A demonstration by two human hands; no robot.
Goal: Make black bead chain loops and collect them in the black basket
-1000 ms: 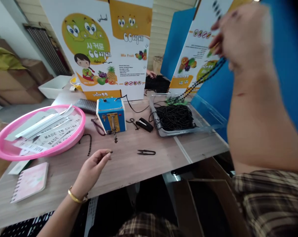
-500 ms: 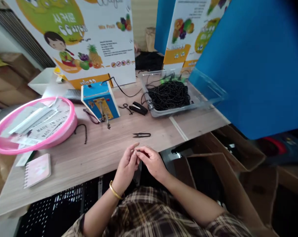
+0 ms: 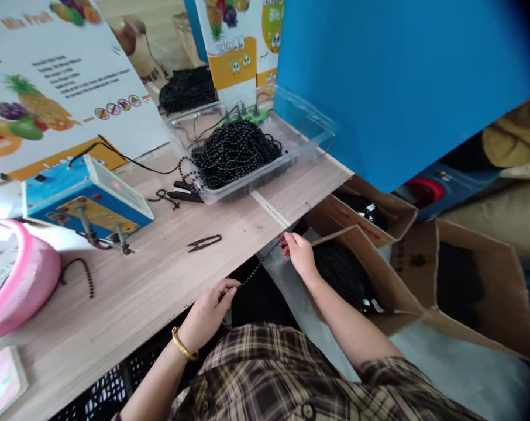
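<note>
A black bead chain point(image 3: 261, 262) is stretched between my two hands at the table's front edge. My left hand point(image 3: 210, 310), with a gold bangle at its wrist, pinches the lower end close to my body. The upper end is pinched by my right hand point(image 3: 298, 252), just off the table's edge. Thread snips point(image 3: 204, 242) lie on the table beyond my hands, touched by neither. Further back, a clear plastic tray point(image 3: 230, 190) holds a heap of black bead chains point(image 3: 236, 152).
A blue device with metal posts point(image 3: 87, 202) stands at left beside a pink basin point(image 3: 32, 280). A short chain point(image 3: 89, 278) and a black stapler point(image 3: 185, 193) lie on the table. Open cardboard boxes point(image 3: 405, 295) stand at right below a large blue panel point(image 3: 379, 88). Behind, a person's hand point(image 3: 131, 35) shows.
My hands, together before, have moved apart, and the bead chain now shows stretched between them. My right hand went right and up. The view has turned to the right.
</note>
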